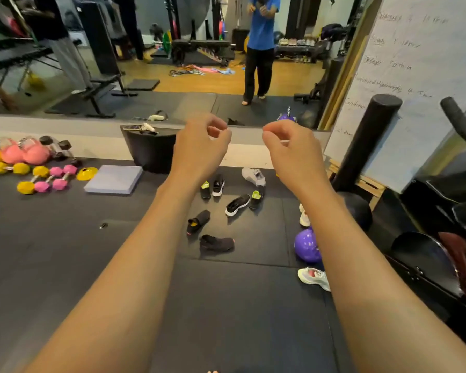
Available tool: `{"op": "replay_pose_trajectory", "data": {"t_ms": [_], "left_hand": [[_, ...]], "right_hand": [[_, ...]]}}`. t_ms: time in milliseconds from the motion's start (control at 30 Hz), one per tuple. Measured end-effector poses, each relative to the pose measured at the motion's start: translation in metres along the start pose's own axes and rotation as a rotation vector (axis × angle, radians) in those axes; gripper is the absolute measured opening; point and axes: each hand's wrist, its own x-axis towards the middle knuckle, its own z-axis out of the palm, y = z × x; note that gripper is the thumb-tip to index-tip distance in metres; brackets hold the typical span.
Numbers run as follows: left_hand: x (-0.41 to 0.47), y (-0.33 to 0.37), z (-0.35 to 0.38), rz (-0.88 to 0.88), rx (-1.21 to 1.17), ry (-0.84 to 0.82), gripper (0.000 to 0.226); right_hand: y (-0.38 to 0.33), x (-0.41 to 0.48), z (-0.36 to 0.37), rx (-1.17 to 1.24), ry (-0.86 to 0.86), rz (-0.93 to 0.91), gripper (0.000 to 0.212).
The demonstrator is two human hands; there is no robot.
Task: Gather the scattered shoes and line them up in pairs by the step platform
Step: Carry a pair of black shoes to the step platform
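A single wide-angle camera rides on my head, facing forward and down along both outstretched forearms. My left hand (199, 142) and right hand (288, 149) hang close at mid-frame; past my fingers (215, 121) stands the wall mirror (145, 76), and beneath them, farther off, lies the floor mat (92, 251).

A gym: dumbbells (47, 179), kettlebells (24, 153), rubber floor mats (65, 238), wall mirror (145, 63) reflecting weight benches (199, 47).
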Motion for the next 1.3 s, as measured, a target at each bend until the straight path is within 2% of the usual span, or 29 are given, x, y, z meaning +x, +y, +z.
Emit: {"op": "replay_pose_trajectory", "data": {"t_ms": [233,433,833,1000,1100,1300], "left_hand": [[0.142,-0.051,0.033,0.009,-0.041,-0.074,0.013],[0.240,-0.087,0.089,0.025,-0.029,-0.109,0.013],[0.410,-0.155,0.206,-0.108,0.046,-0.128,0.014],[0.464,-0.214,0.244,-0.219,0.060,-0.152,0.016],[0.494,-0.259,0.274,-0.250,0.067,-0.172,0.017],[0.540,-0.365,0.354,-0.316,0.045,-0.224,0.014]], "right_hand": [[0.027,0.121,0.063,-0.038,0.017,0.079,0.015],[0.085,0.213,0.090,-0.064,0.054,0.160,0.019],[0.200,0.394,0.171,-0.037,-0.098,0.191,0.022],[0.238,0.452,0.227,-0.047,-0.182,0.169,0.019],[0.269,0.487,0.267,-0.049,-0.182,0.229,0.017],[0.362,0.539,0.356,-0.019,-0.205,0.363,0.030]]}}
